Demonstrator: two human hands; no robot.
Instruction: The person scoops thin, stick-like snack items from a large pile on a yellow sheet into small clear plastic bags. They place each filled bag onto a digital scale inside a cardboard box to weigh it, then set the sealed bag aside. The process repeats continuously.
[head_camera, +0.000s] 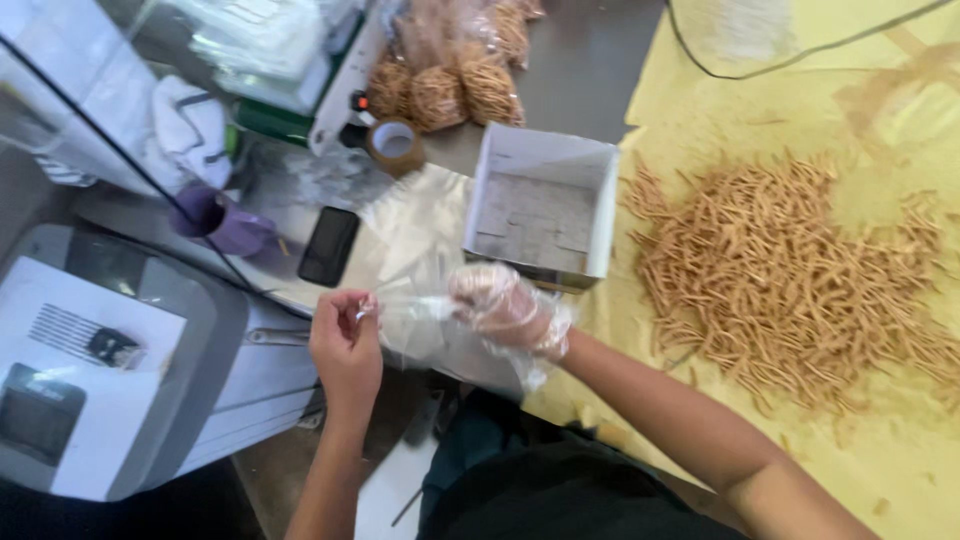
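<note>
We see the left hand (345, 345) bare, its fingertips pinched tight on the edge of a thin clear plastic bag (415, 320). The right hand (505, 305) wears a loose, see-through plastic glove and closes on the other side of the same bag, so the film hangs stretched between the two hands, held above the near edge of the table (590, 90).

Just beyond the hands we find a small white cardboard box (543, 205), open at the top. To its right, well apart from the hands, a wide heap of thin tan snack sticks (790, 275) lies spread on yellow paper (900, 460) that covers that side of the table.

To the left of the box we see a dark phone (328, 246) lying flat, and beyond it a roll of brown tape (394, 146). Further back sit clear bags packed with bundled sticks (455, 85). A purple cup (222, 225) lies tipped near the phone. At the far left stands a grey and white machine (100, 370).
</note>
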